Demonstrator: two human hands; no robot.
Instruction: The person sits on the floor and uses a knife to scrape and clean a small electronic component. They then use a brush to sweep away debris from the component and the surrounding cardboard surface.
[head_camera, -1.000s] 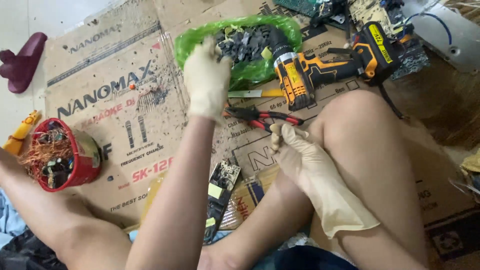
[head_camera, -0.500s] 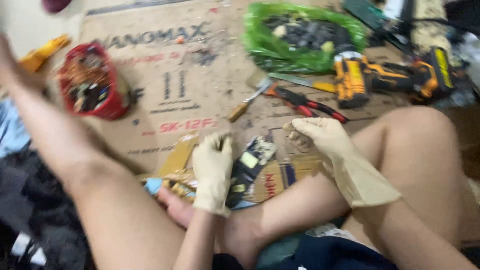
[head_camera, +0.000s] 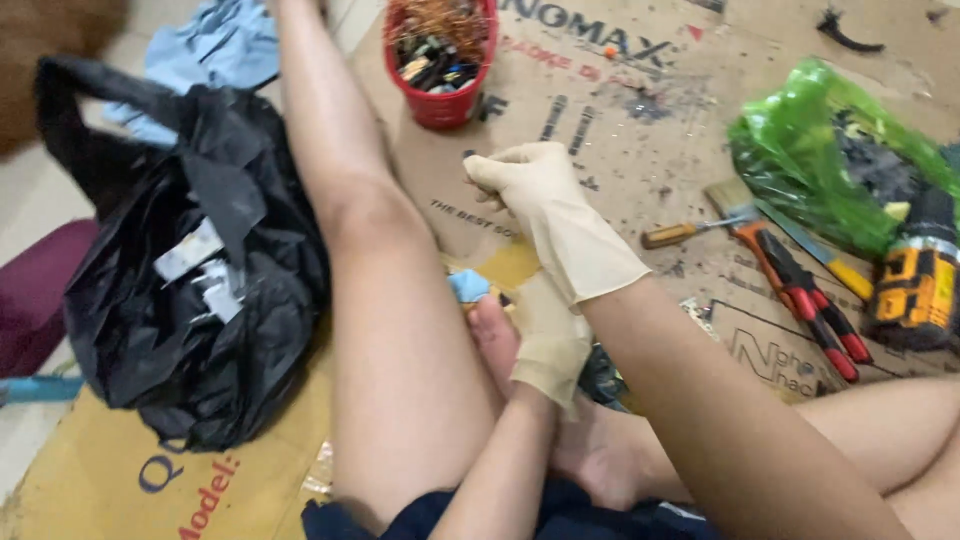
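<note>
My right hand (head_camera: 548, 205), in a cream rubber glove, hovers over the cardboard sheet (head_camera: 560, 90) beside my left knee, its fingers loosely curled with nothing visible in them. My left hand (head_camera: 548, 345), gloved too, reaches down under my right forearm, next to my bare foot (head_camera: 495, 330). Its fingertips are hidden, so I cannot tell if it grips anything. A small blue piece (head_camera: 468, 285) lies just beyond the toes. A dark circuit-board part (head_camera: 602, 378) shows beside my left wrist.
A black plastic bag (head_camera: 190, 290) slumps left of my leg. A red tub (head_camera: 442, 60) of copper wire and parts stands ahead. At right lie a green bag (head_camera: 810, 160) of dark scrap, red-handled pliers (head_camera: 805, 300), a wooden-handled tool (head_camera: 690, 232) and a yellow cordless drill (head_camera: 915, 285).
The view has swung left, bringing the black bag into sight. My left hand came back from the green bag to my foot. My right hand rose and now crosses above it.
</note>
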